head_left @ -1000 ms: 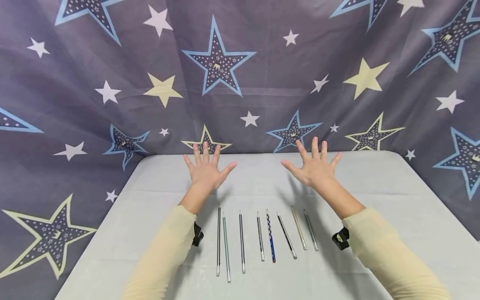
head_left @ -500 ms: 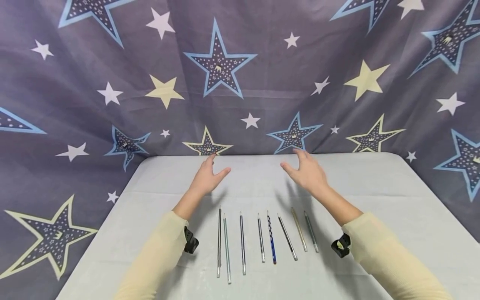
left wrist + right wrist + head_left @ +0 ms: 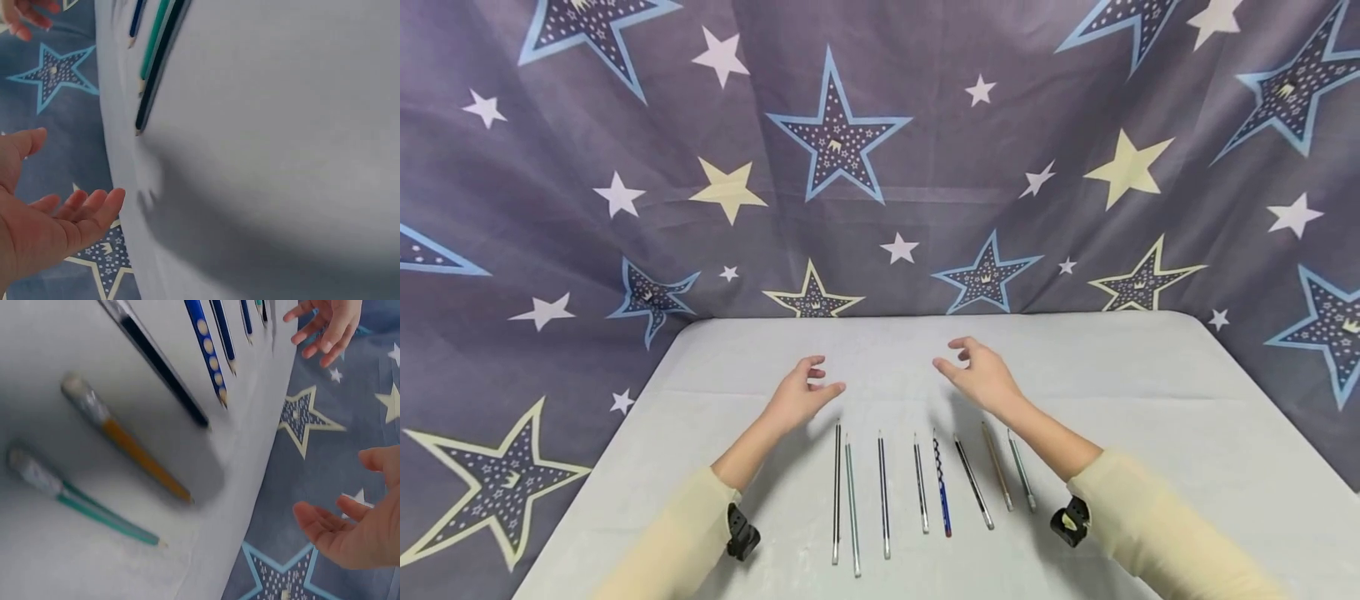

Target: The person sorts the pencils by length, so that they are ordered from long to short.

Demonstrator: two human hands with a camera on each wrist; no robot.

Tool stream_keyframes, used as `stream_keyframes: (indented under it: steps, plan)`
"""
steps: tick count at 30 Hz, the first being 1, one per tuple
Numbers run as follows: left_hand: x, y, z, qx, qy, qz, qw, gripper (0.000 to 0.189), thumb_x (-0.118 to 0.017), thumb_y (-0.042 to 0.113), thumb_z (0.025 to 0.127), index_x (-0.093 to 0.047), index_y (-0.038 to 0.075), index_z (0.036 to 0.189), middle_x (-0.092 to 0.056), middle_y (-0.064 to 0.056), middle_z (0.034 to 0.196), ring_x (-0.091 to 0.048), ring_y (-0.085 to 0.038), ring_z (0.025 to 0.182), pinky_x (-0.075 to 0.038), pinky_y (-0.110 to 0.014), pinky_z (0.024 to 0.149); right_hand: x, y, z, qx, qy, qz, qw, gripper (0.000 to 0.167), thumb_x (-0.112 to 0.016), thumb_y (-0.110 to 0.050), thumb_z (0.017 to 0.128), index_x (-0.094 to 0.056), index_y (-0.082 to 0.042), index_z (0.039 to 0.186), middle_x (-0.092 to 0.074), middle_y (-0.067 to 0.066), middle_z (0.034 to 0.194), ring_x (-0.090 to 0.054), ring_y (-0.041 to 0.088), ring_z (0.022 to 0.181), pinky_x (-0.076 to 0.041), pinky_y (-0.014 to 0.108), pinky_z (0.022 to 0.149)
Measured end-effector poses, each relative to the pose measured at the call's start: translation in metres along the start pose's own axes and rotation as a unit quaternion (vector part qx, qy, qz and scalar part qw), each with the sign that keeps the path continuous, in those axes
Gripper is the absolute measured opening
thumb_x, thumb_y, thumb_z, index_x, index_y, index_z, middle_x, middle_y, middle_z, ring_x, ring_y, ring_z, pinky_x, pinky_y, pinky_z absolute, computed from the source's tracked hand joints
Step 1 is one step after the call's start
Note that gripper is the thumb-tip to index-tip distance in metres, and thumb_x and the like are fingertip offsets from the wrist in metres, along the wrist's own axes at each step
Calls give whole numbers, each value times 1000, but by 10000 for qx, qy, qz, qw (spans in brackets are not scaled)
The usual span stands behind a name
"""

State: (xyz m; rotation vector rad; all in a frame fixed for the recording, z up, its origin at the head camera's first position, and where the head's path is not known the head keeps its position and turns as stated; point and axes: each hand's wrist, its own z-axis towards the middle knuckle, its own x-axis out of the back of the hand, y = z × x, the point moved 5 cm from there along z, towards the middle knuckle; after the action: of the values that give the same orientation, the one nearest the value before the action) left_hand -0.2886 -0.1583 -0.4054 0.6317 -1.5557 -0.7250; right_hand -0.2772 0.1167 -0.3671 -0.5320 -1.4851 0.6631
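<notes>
Several pencils lie in a loose row on the white-covered table, tips pointing away from me. My left hand [image 3: 800, 398] hovers past the tip of the black pencil [image 3: 837, 500] at the row's left end, beside a teal pencil [image 3: 852, 512]. Fingers loosely bent, my right hand [image 3: 987, 379] hangs in the air beyond the yellow pencil [image 3: 997, 471] and the short green pencil [image 3: 1022, 475]. Between them lie a dark blue pencil [image 3: 883, 500], a blue pencil with dotted holes [image 3: 942, 492] and two black ones. Neither hand holds anything.
A grey curtain [image 3: 925, 183] with printed stars hangs right behind the table's far edge. The white cloth [image 3: 1120, 400] covers the tabletop out to its rounded corners. Dark straps with small devices sit on both wrists.
Both hands have come down and back toward me from the far edge. Their fingers went from widely spread to loosely bent. The pencils stay in place.
</notes>
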Motion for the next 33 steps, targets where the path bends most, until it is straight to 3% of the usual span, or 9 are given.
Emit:
stream_keyframes:
  steps: [8, 16, 24, 33]
  plan:
    - [-9, -8, -20, 3, -203, 65, 9998, 56, -65, 26, 86, -46, 1, 133, -55, -21, 125, -57, -35, 109, -54, -43, 88, -31, -14, -17, 230, -239, 268, 9991, 46, -62, -34, 88, -55, -7, 125, -61, 18, 117, -64, 28, 96, -57, 36, 75]
    - [-15, -12, -35, 54, -362, 139, 9992, 42, -67, 19, 85, -56, -1, 119, -61, -19, 113, -61, -34, 104, -55, -42, 86, -66, -25, -38, 569, -791, 619, 9933, 39, -64, -29, 88, -58, -7, 120, -62, 17, 111, -63, 19, 86, -55, 27, 67]
    - [-22, -17, -41, 107, -300, 376, 9988, 31, -69, 16, 81, -62, 1, 108, -64, -11, 98, -60, -22, 91, -54, -33, 75, -94, -33, -52, 831, -1258, 695, 9861, 39, -64, -28, 88, -58, -4, 118, -62, 14, 107, -62, 20, 89, -53, 26, 67]
    - [-26, -22, -41, 5, -251, 507, 9984, 31, -73, 16, 78, -64, 1, 104, -64, -9, 96, -58, -18, 87, -53, -30, 72, -111, -48, -64, 1112, -1368, 849, 9807, 37, -66, -24, 85, -61, -2, 114, -64, 13, 99, -60, 15, 81, -50, 21, 64]
